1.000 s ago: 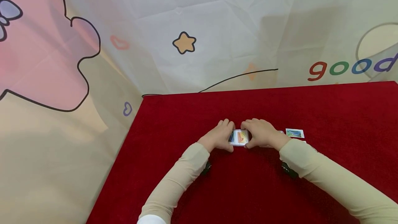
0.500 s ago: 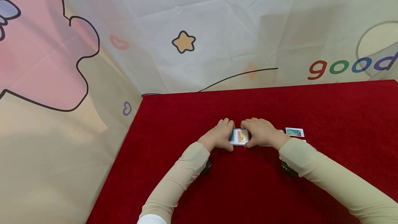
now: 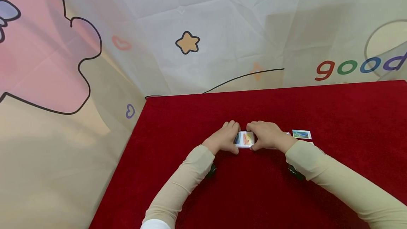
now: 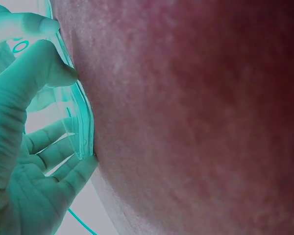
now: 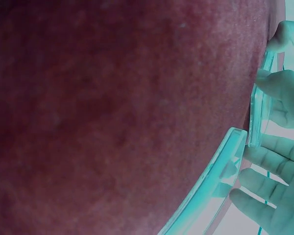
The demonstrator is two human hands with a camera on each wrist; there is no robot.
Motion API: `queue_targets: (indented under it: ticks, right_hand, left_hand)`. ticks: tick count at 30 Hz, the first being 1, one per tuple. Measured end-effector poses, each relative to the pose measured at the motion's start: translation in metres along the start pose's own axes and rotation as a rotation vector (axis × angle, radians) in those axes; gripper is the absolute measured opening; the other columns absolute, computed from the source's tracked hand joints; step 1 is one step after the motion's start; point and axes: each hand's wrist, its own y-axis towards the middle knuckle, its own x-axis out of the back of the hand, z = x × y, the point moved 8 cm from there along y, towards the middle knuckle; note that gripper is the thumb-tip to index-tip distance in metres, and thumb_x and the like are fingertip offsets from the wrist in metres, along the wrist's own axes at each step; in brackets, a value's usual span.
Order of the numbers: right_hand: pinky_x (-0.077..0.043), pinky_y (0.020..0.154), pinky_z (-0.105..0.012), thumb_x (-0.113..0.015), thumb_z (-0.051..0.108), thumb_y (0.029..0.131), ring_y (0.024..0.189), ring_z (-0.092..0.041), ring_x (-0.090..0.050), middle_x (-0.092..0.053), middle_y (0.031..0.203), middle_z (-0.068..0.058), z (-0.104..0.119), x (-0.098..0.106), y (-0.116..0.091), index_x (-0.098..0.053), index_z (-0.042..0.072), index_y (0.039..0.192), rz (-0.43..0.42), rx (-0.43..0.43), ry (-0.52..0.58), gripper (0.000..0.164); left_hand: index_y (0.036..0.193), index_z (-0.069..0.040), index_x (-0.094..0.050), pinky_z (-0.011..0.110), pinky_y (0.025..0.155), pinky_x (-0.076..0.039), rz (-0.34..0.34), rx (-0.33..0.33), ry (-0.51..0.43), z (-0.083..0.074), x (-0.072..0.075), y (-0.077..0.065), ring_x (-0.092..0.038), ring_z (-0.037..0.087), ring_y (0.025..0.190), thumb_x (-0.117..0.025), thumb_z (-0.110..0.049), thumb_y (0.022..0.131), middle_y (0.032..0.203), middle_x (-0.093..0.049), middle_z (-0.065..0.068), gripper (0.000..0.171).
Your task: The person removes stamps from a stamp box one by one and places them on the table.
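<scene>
A flat clear plastic case [image 3: 246, 139] with small colourful picture cards inside lies on the red cloth. My left hand [image 3: 225, 138] grips its left end, thumb at the near edge and fingers at the far edge. At the other end, my right hand [image 3: 267, 135] holds it the same way. The left wrist view shows the thumb tip right on the rim of the case [image 4: 87, 117]. A second clear case [image 5: 201, 191] lies beside the first in the right wrist view. In the head view the right hand mostly hides that second case.
A loose small picture card [image 3: 301, 134] with a white border, like a stamp, lies to the right of my right hand. A white corner of something shows beside my right sleeve [image 3: 313, 162]. Behind the red-covered table [image 3: 197, 110] hangs a printed cloth backdrop [image 3: 222, 45].
Both hands keep the same hold on the case, and the case and cards stay in place. Only the head view shifts very slightly.
</scene>
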Motion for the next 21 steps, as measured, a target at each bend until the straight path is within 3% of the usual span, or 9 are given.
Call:
queue_targets:
  ticks: [21]
  right_hand:
    - [-0.041, 0.057, -0.029, -0.082, 0.031, 0.068, 0.069, -0.012, -0.051, -0.06, 0.092, 0.0, 0.0006, 0.0012, 0.0, -0.059, 0.011, 0.1, -0.003, -0.002, -0.026, 0.045]
  left_hand:
    - [0.112, -0.005, -0.047, 0.02, 0.082, -0.039, 0.015, 0.006, 0.008, -0.0006, 0.0007, 0.001, -0.041, 0.016, 0.094, -0.081, -0.025, 0.07, 0.105, -0.049, 0.007, 0.058]
